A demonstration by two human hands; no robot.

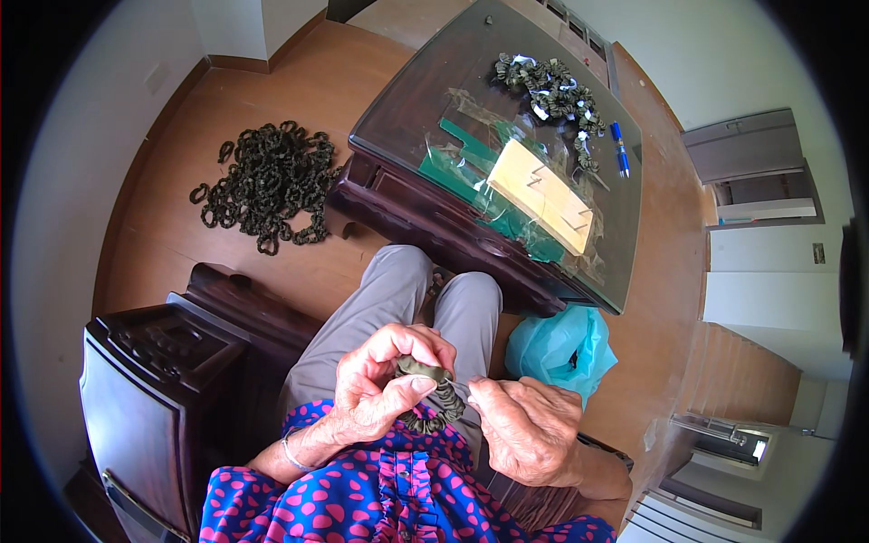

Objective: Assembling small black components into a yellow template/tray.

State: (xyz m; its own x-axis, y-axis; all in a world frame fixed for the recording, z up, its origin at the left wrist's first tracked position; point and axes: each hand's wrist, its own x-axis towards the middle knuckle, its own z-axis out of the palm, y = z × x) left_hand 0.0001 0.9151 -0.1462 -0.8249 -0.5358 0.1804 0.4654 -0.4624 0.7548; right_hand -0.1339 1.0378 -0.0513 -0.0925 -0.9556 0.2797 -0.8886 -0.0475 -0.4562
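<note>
My left hand (380, 385) pinches a dark olive gathered fabric band (433, 398) between thumb and fingers, held over my lap. My right hand (525, 430) sits just to its right, fingers curled at the band's lower right end and touching it. I am seated, with grey trousers (398, 290) and a blue top with pink spots (380, 489) below the hands. Part of the band is hidden behind my left fingers.
A heap of the same dark bands (272, 181) lies on the wooden floor at left. The glass-topped dark wood table (407, 118) ahead carries more bands (548, 90), a blue pen (620, 149), a yellow card (543, 195) and plastic sheets. A teal plastic bag (561, 348) sits by my right knee.
</note>
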